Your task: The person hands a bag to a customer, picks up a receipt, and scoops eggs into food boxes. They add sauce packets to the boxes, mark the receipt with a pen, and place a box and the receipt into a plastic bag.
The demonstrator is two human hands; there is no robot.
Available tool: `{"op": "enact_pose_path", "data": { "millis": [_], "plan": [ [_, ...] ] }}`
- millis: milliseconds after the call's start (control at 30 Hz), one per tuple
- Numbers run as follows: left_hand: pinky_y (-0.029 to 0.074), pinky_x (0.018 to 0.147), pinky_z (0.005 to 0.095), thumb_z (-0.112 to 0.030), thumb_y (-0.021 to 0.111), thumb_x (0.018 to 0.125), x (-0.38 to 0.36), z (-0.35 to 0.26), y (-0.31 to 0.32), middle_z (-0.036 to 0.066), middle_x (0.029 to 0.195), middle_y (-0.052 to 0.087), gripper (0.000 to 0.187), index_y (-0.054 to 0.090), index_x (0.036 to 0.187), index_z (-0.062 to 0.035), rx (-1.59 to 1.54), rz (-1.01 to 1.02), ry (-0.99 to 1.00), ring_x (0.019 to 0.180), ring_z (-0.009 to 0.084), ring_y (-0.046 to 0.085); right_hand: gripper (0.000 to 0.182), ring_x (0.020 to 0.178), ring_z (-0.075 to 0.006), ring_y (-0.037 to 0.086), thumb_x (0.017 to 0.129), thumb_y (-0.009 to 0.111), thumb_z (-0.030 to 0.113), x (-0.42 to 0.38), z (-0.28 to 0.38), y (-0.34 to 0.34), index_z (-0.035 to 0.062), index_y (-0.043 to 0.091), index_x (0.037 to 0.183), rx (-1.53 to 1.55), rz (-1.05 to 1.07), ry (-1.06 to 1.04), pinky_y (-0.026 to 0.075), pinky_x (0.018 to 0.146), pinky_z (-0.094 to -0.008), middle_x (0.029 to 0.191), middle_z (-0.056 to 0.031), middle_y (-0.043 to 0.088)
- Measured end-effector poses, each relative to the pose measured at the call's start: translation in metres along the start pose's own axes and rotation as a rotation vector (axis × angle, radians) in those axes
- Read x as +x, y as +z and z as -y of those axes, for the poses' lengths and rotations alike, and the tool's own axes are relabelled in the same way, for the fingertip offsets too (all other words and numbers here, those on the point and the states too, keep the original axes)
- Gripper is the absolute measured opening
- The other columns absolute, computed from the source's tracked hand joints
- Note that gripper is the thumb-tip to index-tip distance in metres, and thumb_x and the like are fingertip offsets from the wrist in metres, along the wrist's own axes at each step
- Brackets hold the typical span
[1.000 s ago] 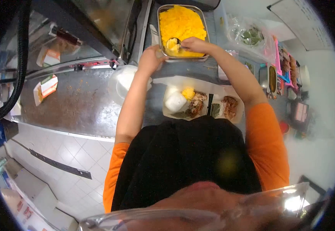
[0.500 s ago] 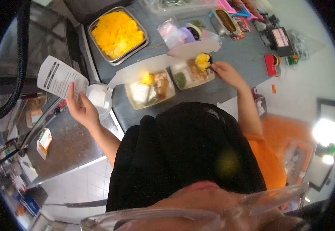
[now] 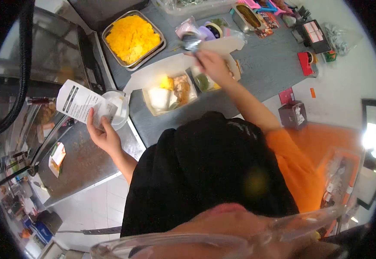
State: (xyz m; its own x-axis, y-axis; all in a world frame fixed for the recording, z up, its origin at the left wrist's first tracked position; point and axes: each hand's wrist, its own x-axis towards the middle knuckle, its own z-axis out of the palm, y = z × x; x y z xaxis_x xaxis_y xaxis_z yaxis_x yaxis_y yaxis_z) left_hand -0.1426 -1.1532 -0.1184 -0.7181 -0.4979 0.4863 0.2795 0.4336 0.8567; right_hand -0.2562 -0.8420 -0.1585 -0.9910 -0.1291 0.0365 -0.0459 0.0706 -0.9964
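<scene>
A printed paper slip [image 3: 79,101] is held between the fingers of my left hand [image 3: 106,136], at the left edge of the counter. My right hand [image 3: 214,67] is closed around a spoon [image 3: 191,42], whose shiny bowl is blurred by motion. It passes over the raised lids, between the tray of yellow food [image 3: 132,38] and the food boxes. The left box [image 3: 170,109] contains white rice, a yellow piece and brownish food. Partly covered by my right hand and forearm, the right box [image 3: 201,83] shows green and some yellow food.
A round plastic tub [image 3: 121,113] stands beside the paper slip. Along the back are a clear bin [image 3: 188,15], tape rolls [image 3: 212,31] and a metal container of brown food [image 3: 245,18]. At right sit a red tape dispenser [image 3: 305,63] and a dark box [image 3: 315,36].
My right hand has swung left with the spoon, from the right box's far side to above the lids. Yellow food no longer shows on the spoon. My left hand has shifted slightly right and down.
</scene>
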Motion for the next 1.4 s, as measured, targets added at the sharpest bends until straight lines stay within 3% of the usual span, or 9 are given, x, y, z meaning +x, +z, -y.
{"op": "enact_pose_path", "data": {
  "millis": [67,133,167,233,367,667,900,1100,1400],
  "plan": [
    [0.04,0.087,0.03,0.007,0.046,0.08,-0.003,-0.011,0.005,0.016,0.115,0.048,0.036,0.048,0.115,0.0007,-0.037,0.009,0.022,0.103,0.0206,0.049,0.026,0.051,-0.0085,0.047,0.089,0.043,0.021,0.044,0.03,0.042,0.0013,0.06,0.089,0.324,0.253,0.209,0.039,0.048,-0.0206,0.067,-0.0046,0.057],
    [0.04,0.087,0.0295,0.007,0.047,0.08,-0.009,-0.022,0.012,0.016,0.115,0.048,0.035,0.047,0.115,0.0013,-0.073,0.021,0.044,0.103,0.0199,0.048,0.027,0.062,-0.0131,0.054,0.088,0.045,0.021,0.094,0.022,0.075,-0.0001,0.059,0.097,0.378,0.459,0.138,0.044,0.057,-0.0237,0.078,-0.0086,0.061],
    [0.039,0.087,0.029,0.007,0.047,0.08,-0.013,-0.026,0.017,0.015,0.116,0.048,0.035,0.047,0.115,0.0014,-0.113,0.064,0.026,0.103,0.0195,0.048,0.027,0.062,-0.0131,0.054,0.088,0.045,0.021,0.116,0.011,0.09,-0.0001,0.059,0.097,0.381,0.462,0.13,0.044,0.057,-0.0237,0.078,-0.0086,0.061],
    [0.04,0.087,0.0278,0.006,0.049,0.08,-0.018,-0.033,0.024,0.013,0.118,0.047,0.038,0.045,0.117,0.0011,-0.082,0.151,0.028,0.102,0.0176,0.049,0.03,0.077,-0.0167,0.058,0.087,0.046,0.021,0.14,0.001,0.11,-0.0006,0.056,0.105,-0.212,0.097,-0.123,0.046,0.068,-0.0265,0.093,-0.0103,0.061],
    [0.036,0.091,0.0274,0.006,0.052,0.078,-0.028,-0.055,0.051,0.012,0.124,0.043,0.046,0.041,0.122,0.0008,-0.289,0.276,-0.058,0.108,0.0175,0.045,0.03,0.088,-0.0159,0.056,0.086,0.05,0.018,0.079,0.013,0.081,-0.0012,0.053,0.11,-0.029,0.12,-0.249,0.045,0.076,-0.0258,0.102,-0.0086,0.059],
    [0.031,0.095,0.0295,0.01,0.049,0.073,-0.046,-0.102,0.14,0.014,0.129,0.034,0.064,0.024,0.132,0.0002,-0.46,0.544,-0.034,0.115,0.0204,0.039,0.021,0.086,-0.0126,0.055,0.087,0.048,0.011,-0.025,-0.033,-0.14,0.0,0.055,0.104,0.064,-0.188,-0.012,0.045,0.073,-0.0252,0.094,-0.0068,0.059],
    [0.034,0.094,0.0302,0.011,0.05,0.073,-0.094,-0.136,0.272,0.014,0.129,0.035,0.066,0.023,0.132,-0.0005,-0.535,0.644,-0.048,0.114,0.02,0.041,0.021,0.08,-0.0116,0.055,0.086,0.049,0.011,-0.01,-0.07,-0.291,0.0008,0.055,0.103,0.107,-0.324,0.009,0.045,0.07,-0.0243,0.091,-0.0055,0.058],
    [0.035,0.092,0.0292,0.011,0.049,0.074,-0.138,-0.158,0.408,0.013,0.131,0.033,0.064,0.024,0.132,-0.0011,-0.487,0.686,-0.157,0.114,0.0187,0.04,0.019,0.079,-0.012,0.055,0.085,0.05,0.009,0.046,-0.088,-0.429,0.0002,0.056,0.101,0.038,-0.334,-0.033,0.044,0.069,-0.0236,0.089,-0.0053,0.059],
    [0.036,0.092,0.0282,0.013,0.048,0.074,-0.127,-0.178,0.487,0.012,0.131,0.034,0.061,0.027,0.13,-0.0006,-0.179,0.575,-0.164,0.112,0.0189,0.042,0.019,0.078,-0.018,0.061,0.078,0.051,0.005,0.245,-0.121,-0.655,0.0011,0.06,0.094,-0.691,-0.595,-0.278,0.047,0.069,-0.0281,0.081,-0.0114,0.064]
  ]
}}
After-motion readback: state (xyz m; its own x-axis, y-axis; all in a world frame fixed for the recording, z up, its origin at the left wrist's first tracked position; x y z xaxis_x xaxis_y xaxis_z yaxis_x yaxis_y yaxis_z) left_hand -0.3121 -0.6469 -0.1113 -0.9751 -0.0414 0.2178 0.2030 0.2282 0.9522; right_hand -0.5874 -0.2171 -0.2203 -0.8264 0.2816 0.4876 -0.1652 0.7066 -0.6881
